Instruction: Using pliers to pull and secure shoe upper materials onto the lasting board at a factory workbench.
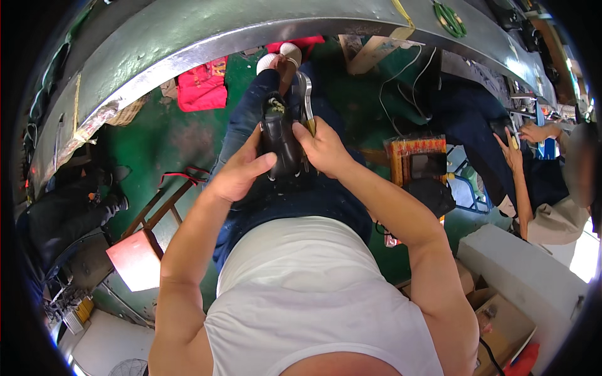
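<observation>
Above my lap is a black leather shoe (pixel 282 150), its opening pointing away from me and something pale showing inside it. My left hand (pixel 243 170) grips the shoe's left side, thumb along its upper surface. My right hand (pixel 325 149) is closed on a silvery metal tool (pixel 306 93) with a curved head and a yellowish part by the fingers. It looks like a pair of pincers, though the grip hides much of it. My right thumb and fingertips lie close against the shoe's right side.
A grey workbench edge (pixel 207 57) curves across the far side. A red bag (pixel 202 86) lies on the green floor; a wooden stool (pixel 137 254) stands left. Right are a dark bag (pixel 431 195) and a co-worker's hands (pixel 511 147). A cardboard box (pixel 508 326) sits lower right.
</observation>
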A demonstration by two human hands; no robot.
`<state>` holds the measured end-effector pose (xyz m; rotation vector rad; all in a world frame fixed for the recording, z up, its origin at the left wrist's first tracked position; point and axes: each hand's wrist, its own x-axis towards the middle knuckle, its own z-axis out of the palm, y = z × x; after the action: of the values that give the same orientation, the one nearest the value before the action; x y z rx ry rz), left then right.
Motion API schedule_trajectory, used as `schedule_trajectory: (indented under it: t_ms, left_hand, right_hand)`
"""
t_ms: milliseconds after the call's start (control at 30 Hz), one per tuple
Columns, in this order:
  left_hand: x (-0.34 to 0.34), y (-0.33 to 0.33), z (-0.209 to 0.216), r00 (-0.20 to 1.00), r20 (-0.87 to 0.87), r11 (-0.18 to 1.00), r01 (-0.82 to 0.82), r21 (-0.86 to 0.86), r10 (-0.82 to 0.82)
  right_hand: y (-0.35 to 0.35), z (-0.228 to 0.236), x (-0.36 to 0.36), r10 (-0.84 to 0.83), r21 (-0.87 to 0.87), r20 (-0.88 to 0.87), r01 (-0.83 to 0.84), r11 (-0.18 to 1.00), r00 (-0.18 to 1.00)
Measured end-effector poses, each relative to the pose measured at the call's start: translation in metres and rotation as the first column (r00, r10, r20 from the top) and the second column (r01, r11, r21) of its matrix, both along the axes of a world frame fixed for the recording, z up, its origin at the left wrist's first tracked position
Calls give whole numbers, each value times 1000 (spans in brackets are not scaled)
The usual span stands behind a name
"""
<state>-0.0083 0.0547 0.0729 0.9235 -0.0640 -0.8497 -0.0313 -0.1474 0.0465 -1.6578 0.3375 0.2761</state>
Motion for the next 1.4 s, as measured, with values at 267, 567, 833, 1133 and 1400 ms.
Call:
schedule_trajectory:
  t_ms: [267,567,833,1133,1400]
  left_hand:
    - [-2,19,1,970,99,875,-245,418,224]
    - [89,47,135,760,421,849,-527,-48,496]
    - [372,-35,99,495,801,754,-651,84,337]
    - [413,-57,79,480,781,146,-808,571,-400]
    - [430,6,58,513,858,108,-852,512,-24]
  right_hand:
    - [-19,25,25,276,-79,62,-271,959,959]
    - [-111,108,180,468,-814,575,415,406,671]
    - [-130,83,228,389,-808,572,412,422,722]
    - [-134,88,234,368,-787,586,398,472,722]
    - [-133,85,232,366,-787,593,418,455,717]
